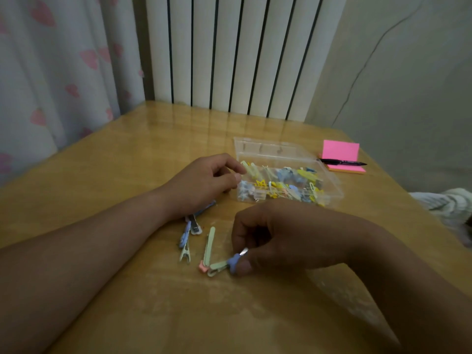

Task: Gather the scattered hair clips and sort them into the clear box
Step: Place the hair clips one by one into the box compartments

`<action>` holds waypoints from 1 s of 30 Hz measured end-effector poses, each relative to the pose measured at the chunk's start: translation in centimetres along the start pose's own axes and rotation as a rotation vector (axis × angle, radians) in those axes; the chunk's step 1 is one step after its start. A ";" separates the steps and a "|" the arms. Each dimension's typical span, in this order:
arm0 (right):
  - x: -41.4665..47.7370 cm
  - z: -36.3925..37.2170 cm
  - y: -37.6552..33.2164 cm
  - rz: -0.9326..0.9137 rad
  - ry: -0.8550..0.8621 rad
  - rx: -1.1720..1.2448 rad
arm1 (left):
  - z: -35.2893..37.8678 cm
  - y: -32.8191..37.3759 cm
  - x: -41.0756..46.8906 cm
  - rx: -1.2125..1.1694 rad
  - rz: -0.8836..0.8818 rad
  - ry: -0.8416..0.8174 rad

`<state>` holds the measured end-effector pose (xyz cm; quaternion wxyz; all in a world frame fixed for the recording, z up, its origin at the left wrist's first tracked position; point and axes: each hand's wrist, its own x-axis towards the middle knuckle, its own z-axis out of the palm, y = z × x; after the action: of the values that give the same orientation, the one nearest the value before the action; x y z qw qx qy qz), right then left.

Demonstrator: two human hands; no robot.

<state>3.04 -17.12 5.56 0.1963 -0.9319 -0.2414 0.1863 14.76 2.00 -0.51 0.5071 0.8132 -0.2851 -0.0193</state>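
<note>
A clear box stands open on the wooden table, with several yellow, blue and green hair clips inside. My left hand rests on the table beside the box's left wall, fingers loosely curled, holding nothing that I can see. My right hand pinches a blue hair clip between thumb and fingers, low over the table. Loose clips lie between my hands: a long green clip, a short green clip, a pink clip, a blue-topped clip. A further clip is partly under my left wrist.
A pink sticky-note pad with a black pen across it lies right of the box. A white radiator stands behind the table, a curtain with pink hearts at the left. A cloth bundle sits at the right edge.
</note>
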 end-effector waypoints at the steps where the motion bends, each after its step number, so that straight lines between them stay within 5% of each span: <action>1: 0.0 -0.1 0.0 -0.001 -0.018 0.000 | 0.0 0.0 0.0 0.001 0.000 -0.002; 12: -0.9 -1.8 0.4 -0.011 0.041 0.158 | 0.0 -0.1 0.1 0.007 0.005 -0.001; 27: -0.7 -0.3 -0.8 -0.039 -0.165 -0.070 | 0.0 0.1 0.0 0.011 -0.012 -0.001; 30: -1.1 -1.1 -0.8 -0.060 -0.090 -0.024 | 0.0 0.2 -0.1 0.009 -0.018 0.002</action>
<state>2.33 -17.30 7.12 0.1794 -0.9172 -0.2799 0.2194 14.57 1.93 -0.34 0.5034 0.8181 -0.2772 -0.0216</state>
